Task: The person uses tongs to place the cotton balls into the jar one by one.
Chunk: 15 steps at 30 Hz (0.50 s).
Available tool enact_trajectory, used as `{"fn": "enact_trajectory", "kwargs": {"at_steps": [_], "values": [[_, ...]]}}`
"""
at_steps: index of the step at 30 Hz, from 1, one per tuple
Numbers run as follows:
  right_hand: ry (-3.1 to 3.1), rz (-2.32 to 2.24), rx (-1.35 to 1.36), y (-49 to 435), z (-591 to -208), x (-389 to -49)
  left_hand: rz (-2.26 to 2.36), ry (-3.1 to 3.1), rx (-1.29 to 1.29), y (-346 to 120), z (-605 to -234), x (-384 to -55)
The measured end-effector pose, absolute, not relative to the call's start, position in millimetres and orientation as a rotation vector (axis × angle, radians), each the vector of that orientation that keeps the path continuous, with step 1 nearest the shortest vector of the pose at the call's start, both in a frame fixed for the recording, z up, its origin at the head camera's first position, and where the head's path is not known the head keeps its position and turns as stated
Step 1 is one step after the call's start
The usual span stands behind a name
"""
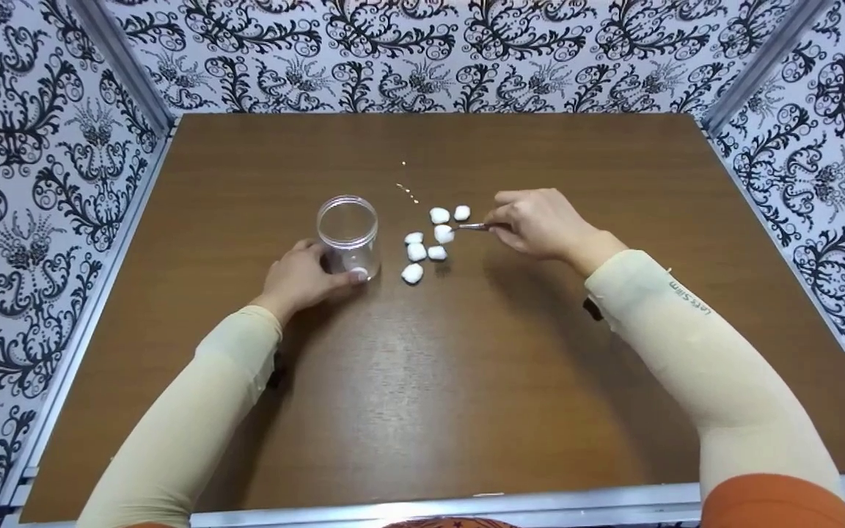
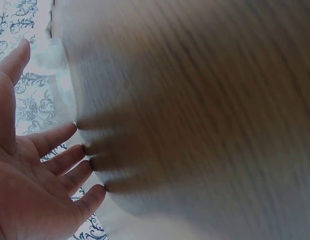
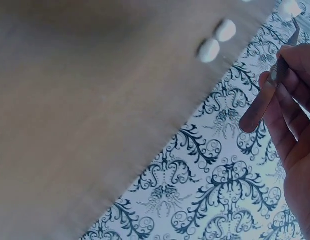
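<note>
Clear plastic jar (image 1: 348, 224) touched by the nearly straight fingers of the left hand (image 1: 298, 276), with seemingly one cotton ball (image 1: 359, 271) inside, six more balls (image 1: 416, 252) still right of the jar and a seventh ball (image 1: 442, 235) at the tip of metal tweezers (image 1: 474, 226) pinched in the fingers of the right hand (image 1: 536, 221).

One text is read, in the head view: "Let's Slim", printed in small dark letters on the pale right sleeve (image 1: 701, 367), on the forearm behind the right hand (image 1: 536, 224). The lettering (image 1: 689, 298) is set lengthwise near the sleeve's outer edge. It is seen upside down, with "Let's" placed nearer the elbow and "Slim" nearer the wrist. The middle letters of "Slim" are blurred, so that word is read with less certainty.
</note>
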State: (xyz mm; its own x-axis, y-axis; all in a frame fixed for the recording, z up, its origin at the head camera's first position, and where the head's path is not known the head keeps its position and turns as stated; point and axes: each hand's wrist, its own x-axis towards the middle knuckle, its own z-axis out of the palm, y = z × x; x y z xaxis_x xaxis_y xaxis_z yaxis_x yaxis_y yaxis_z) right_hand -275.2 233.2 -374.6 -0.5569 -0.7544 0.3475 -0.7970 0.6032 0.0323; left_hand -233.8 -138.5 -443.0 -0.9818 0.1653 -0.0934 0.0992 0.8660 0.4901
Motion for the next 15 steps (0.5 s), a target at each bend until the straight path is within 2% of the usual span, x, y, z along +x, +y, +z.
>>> {"fn": "enact_trajectory", "kwargs": {"at_steps": [15], "values": [[-2.499, 0.251, 1.247, 151.5, -325.5, -291.0, 0.716, 2.922, 0.221, -138.8, -445.9, -235.9]]}}
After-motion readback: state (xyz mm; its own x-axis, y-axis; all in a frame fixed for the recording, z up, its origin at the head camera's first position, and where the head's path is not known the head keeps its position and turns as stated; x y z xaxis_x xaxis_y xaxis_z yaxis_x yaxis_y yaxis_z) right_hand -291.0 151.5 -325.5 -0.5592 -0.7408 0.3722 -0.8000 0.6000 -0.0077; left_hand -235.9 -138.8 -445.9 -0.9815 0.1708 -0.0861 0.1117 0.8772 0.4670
